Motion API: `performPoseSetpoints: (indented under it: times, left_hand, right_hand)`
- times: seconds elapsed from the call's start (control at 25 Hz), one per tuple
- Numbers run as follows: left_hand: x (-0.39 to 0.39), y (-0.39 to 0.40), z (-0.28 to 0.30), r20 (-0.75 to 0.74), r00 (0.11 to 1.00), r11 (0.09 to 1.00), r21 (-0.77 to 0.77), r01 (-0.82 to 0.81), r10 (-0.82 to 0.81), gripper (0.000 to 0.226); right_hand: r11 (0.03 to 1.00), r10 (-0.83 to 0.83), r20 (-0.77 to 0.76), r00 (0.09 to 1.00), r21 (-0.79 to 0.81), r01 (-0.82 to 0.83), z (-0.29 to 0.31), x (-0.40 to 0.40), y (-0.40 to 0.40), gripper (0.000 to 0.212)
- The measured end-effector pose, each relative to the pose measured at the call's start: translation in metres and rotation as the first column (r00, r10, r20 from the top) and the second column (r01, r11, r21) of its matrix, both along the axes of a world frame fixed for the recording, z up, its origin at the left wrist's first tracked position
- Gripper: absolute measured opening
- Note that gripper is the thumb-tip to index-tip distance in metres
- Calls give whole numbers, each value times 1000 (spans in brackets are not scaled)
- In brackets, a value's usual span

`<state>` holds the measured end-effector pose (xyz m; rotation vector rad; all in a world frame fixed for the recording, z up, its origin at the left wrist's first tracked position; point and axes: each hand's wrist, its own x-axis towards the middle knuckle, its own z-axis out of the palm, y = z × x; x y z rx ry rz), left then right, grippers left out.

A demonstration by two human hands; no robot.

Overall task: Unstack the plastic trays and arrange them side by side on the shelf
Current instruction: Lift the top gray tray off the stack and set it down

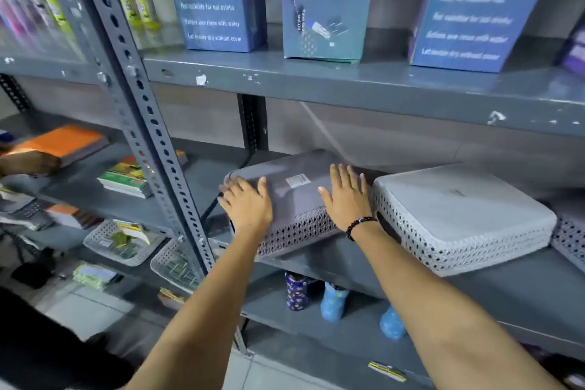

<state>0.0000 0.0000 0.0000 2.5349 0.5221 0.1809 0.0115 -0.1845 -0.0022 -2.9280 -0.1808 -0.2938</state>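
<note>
A dark grey plastic tray (294, 190) lies upside down on the grey metal shelf (506, 288), its perforated side facing me and a white label on its base. My left hand (245, 207) rests flat on its left part with fingers spread. My right hand (346, 196), a black bead bracelet on the wrist, lies flat on its right part. Just right of it stands a stack of light grey perforated trays (459, 215), also upside down and close to the dark tray. Another perforated tray (569, 237) shows at the right edge.
A slotted steel upright (142, 123) stands left of the dark tray. Blue cartons (319, 0) fill the shelf above. Patterned bottles (332, 301) sit on the shelf below. The left bay holds books (126, 177), small baskets (123, 242), and another person's hand (31, 163) near an orange book.
</note>
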Motion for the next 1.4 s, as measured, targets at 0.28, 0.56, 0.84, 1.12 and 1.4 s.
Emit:
performPoseSetpoints:
  times: [0.28,0.56,0.84,1.12,1.4]
  left_hand:
    - [38,26,-19,-173,980,954,-265,-141,97,81]
    - [52,38,-24,-229,960,925,-304,-227,160,75]
    - [73,55,12,147,961,781,-618,-94,233,57]
    - [70,82,25,206,920,195,-970,147,333,38]
    - [60,98,-15,-208,968,471,-846,-250,139,31]
  right_hand:
    - [966,-254,-193,948,0,259,3,78,-8,64]
    - [877,-307,-438,845,215,430,5,98,-10,74]
    - [335,-415,-310,856,822,460,49,108,1,55]
    - [-453,-359,-376,855,870,192,19,76,-43,51]
    - [312,-205,-602,772,707,634,-12,32,-59,20]
